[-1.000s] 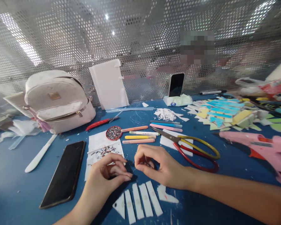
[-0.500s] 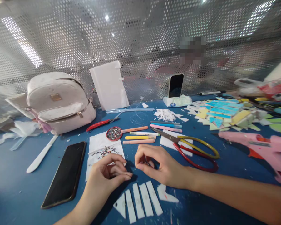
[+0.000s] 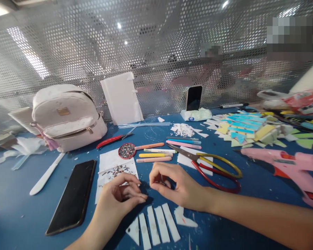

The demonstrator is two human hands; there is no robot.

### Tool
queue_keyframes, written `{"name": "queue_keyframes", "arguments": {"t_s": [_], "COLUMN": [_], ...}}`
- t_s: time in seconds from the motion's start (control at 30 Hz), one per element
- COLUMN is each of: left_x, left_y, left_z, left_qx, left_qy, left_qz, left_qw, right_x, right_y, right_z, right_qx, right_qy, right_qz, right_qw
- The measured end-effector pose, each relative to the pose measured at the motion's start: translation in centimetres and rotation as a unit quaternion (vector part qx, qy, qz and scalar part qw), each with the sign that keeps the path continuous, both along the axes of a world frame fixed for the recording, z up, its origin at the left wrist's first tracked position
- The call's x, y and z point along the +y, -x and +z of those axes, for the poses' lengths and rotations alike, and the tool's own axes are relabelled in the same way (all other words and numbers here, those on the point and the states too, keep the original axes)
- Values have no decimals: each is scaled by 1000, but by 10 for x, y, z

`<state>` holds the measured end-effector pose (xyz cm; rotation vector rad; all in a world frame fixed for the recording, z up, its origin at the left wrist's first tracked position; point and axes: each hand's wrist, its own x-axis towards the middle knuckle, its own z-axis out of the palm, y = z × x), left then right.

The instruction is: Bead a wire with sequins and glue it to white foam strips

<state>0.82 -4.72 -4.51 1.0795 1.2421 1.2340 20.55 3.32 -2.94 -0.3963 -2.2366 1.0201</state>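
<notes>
My left hand [image 3: 122, 194] rests over the near edge of a white paper sheet [image 3: 100, 178] strewn with small dark and coloured bits [image 3: 120, 170]. Its fingers curl loosely, apart from the thumb, and nothing shows between them. To its right, my right hand [image 3: 177, 184] is closed in a pinch, thumb against index finger; whatever they may hold is too small to make out. Just below the hands lie several white strips [image 3: 160, 224] side by side, with faint greyish spots on them, and an irregular white scrap [image 3: 184, 218]. A red-rimmed round dish [image 3: 127, 151] of similar bits sits beyond the sheet.
Large scissors [image 3: 214, 166] lie beside my right forearm, with a pink glue gun [image 3: 289, 163] farther right. Several markers [image 3: 156, 155] lie behind my hands. A dark phone [image 3: 71, 198] and white plastic knife [image 3: 47, 175] are left; a backpack [image 3: 66, 118] stands behind them.
The view has shifted slightly, so things sit a little lower in the picture. Both hands keep nearly the same pose and place.
</notes>
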Motion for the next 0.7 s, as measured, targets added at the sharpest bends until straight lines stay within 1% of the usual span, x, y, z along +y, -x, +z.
{"name": "queue_keyframes", "arguments": {"t_s": [0.1, 0.3, 0.5, 0.7], "left_x": [0, 1, 1, 1], "left_y": [0, 1, 0, -1], "left_z": [1, -1, 0, 1], "left_qx": [3, 9, -10, -15], "left_qy": [7, 3, 3, 3], "left_qz": [3, 7, -5, -1], "left_qw": [1000, 1000, 1000, 1000], "right_x": [0, 0, 0, 0], "right_y": [0, 0, 0, 0], "right_z": [1, 1, 0, 0], "right_qx": [2, 3, 1, 1], "right_qy": [-4, -7, -2, -2], "right_qz": [1, -2, -2, 0], "right_qw": [1000, 1000, 1000, 1000]}}
